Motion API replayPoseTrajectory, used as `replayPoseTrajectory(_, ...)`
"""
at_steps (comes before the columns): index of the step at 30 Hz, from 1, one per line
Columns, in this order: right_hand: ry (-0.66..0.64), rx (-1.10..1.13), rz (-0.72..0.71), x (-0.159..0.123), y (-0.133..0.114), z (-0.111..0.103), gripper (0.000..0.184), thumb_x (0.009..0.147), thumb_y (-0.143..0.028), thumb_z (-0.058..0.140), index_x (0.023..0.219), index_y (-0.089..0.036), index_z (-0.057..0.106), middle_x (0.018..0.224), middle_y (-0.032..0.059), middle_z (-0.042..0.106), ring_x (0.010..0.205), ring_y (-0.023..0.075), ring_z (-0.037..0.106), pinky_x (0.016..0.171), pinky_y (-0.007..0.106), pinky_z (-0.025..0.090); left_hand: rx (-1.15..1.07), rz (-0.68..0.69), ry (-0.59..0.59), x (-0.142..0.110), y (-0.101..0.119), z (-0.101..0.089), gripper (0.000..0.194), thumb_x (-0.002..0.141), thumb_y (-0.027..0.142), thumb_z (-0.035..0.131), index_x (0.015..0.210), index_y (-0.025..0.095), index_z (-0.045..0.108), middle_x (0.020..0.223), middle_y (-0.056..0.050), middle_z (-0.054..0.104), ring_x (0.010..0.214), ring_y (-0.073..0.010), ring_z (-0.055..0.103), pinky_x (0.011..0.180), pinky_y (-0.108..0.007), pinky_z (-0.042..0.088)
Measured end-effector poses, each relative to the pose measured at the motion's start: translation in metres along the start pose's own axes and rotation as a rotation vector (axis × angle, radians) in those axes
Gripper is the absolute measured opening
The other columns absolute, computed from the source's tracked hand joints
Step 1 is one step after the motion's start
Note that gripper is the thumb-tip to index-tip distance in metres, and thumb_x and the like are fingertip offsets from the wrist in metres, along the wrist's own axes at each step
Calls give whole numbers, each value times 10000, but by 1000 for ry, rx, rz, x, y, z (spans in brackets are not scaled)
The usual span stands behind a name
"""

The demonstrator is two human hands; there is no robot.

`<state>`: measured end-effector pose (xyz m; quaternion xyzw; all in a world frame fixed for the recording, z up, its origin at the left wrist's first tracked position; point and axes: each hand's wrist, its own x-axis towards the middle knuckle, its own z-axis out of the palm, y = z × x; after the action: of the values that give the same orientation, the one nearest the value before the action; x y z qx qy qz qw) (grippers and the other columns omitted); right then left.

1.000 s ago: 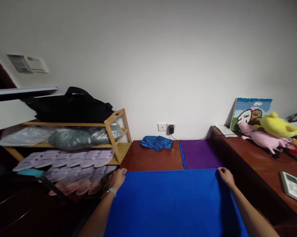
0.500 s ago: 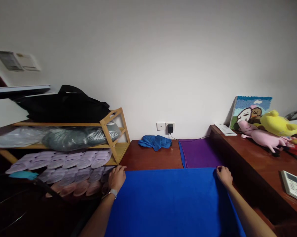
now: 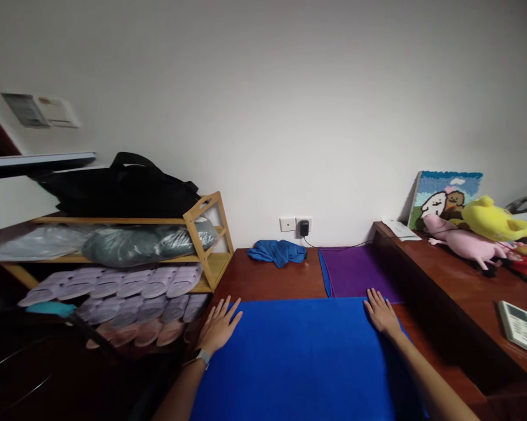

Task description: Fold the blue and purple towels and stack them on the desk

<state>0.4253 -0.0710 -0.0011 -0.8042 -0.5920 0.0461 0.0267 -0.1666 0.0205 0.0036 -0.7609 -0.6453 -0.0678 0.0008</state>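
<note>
A blue cloth (image 3: pixel 298 356) lies spread over the reddish-brown wooden surface (image 3: pixel 276 283) in front of me. On its far left corner rests my left hand (image 3: pixel 219 325), fingers spread and flat; a watch is on that wrist. My right hand (image 3: pixel 381 313) lies flat near the far right corner, fingers stretched forward, holding nothing. Beyond the far edge sits a crumpled blue cloth (image 3: pixel 277 252). A flat purple cloth (image 3: pixel 357 272) lies at the back right, with a strip of blue showing along its left side.
At left, a wooden rack (image 3: pixel 219 266) holds several slippers (image 3: pixel 147 282), plastic-wrapped bundles and a black bag (image 3: pixel 127 190). A black plug (image 3: pixel 304 228) with a cord sits in the wall socket. The raised ledge at right carries plush toys (image 3: pixel 493 222) and a white remote (image 3: pixel 521 327).
Both hands have gone from pinching the blue cloth's far corners to lying flat with fingers spread. The right hand has shifted slightly inward. The view has turned a little left.
</note>
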Motion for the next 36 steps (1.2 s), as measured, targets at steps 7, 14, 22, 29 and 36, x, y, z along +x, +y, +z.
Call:
replayPoseTrajectory(7,152,121,-278,-30,-110,-23,663,1051,-475,203,1599,-115,300,1669,82,245,1558,257,154,1277,449,121,4,-7,5,-4,8,-6,610,1019,579,339,1574,326,356,1673,-82,298,1554,-255,232,1248,-477,191)
replayPoseTrajectory(14,-40,304,-787,-77,-280,7,642,1055,-492,263,1616,-181,257,1662,71,251,1548,226,201,1274,433,161,7,2,1,-7,8,-11,605,1024,570,326,1576,325,353,1673,-69,297,1552,-259,239,1248,-488,195)
replayPoseTrajectory(22,-46,193,-496,-55,-196,2,690,1044,-532,185,1620,-155,226,1676,56,195,1563,218,130,1277,442,86,10,-6,-1,-5,9,-10,609,1023,572,333,1578,321,351,1676,-73,292,1556,-256,227,1253,-479,175)
replayPoseTrajectory(29,-22,39,-93,-24,-35,2,731,1016,-523,185,1630,-128,167,1690,47,162,1566,222,110,1270,449,116,-6,-8,-8,-4,8,-8,610,1017,581,333,1575,334,355,1677,-59,295,1556,-246,230,1251,-473,174)
replayPoseTrajectory(36,76,96,-101,-29,-29,-12,721,1020,-514,203,1617,-112,241,1675,64,234,1560,246,143,1276,457,134,59,9,65,-8,18,-25,593,1012,519,358,1555,288,412,1661,-70,330,1549,-278,248,1258,-513,153)
